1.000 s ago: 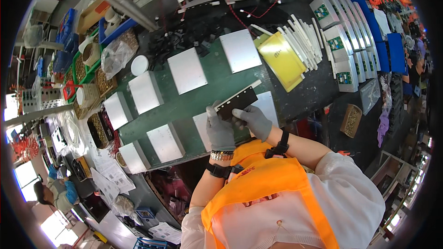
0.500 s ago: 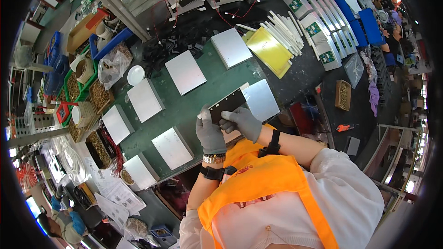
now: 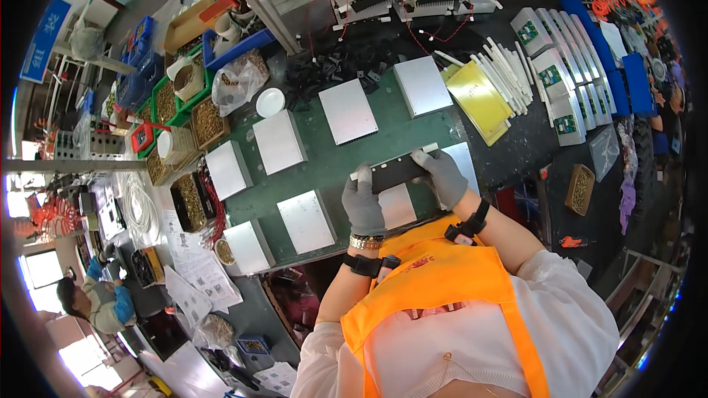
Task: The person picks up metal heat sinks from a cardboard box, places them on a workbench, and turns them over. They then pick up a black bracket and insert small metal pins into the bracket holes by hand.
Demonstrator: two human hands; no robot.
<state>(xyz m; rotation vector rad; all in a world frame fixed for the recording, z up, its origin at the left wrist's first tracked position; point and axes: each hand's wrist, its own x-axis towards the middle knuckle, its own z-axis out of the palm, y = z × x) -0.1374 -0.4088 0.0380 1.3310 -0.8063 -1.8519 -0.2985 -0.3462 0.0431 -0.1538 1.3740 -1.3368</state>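
Observation:
Between my two grey-gloved hands is a flat black panel (image 3: 398, 172) with a white strip along its far edge. My left hand (image 3: 363, 203) grips its left end, with the thumb on top, while my right hand (image 3: 442, 179) grips the right end. Just below the panel, partly hidden, lies a silver metal box (image 3: 398, 206). Another silver surface (image 3: 462, 162) shows beside my right hand. To the left of my left hand sits a further silver box (image 3: 306, 221) on the green mat.
More silver boxes (image 3: 348, 112) stand spaced over the green mat (image 3: 324, 166). Beyond lie black plastic parts (image 3: 335, 66), yellow sheets (image 3: 478, 99) and white strips (image 3: 505, 77). Bins of screws (image 3: 209, 121) line the left side. A person (image 3: 99, 298) is at the far left.
My right hand has shifted from the panel's near side to its right end. The panel has turned closer to level, and the whole view has swung so the bench sits further right.

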